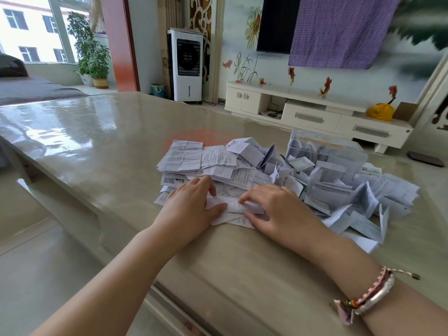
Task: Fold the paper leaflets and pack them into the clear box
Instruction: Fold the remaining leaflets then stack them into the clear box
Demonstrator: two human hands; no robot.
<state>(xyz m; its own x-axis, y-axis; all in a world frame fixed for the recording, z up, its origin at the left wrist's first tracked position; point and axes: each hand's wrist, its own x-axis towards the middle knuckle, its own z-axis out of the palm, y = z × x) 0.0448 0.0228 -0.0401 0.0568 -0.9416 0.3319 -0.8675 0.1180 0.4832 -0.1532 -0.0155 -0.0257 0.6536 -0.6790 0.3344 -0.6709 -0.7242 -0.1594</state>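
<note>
I see a wide heap of leaflets [232, 166] spread on the glossy beige tabletop [97, 146], thin white sheets with small black print, many creased or folded into small rectangles and tent shapes. At the near edge of the heap lies the leaflet [236, 207] that both hands work on; it is white, partly folded, with a long crease across it. My left hand [194, 207] lies on its left end, the fingers fairly straight and pressing the paper down, the thumb stretched along the fold. My right hand [278, 209] is on its right end, with the fingers curled and the fingertips [243, 198] pinching the folded edge against the thumb. The clear box [324, 151] stands at the far right side of the heap, touching the papers around it, and I can see folded sheets inside through its walls. One sheet at the left of the heap carries a QR code [169, 180]; the printed lines on the other sheets are too small and blurred for me to read. On my right wrist there is a silver bracelet [377, 295] together with a pink woven cord.
</note>
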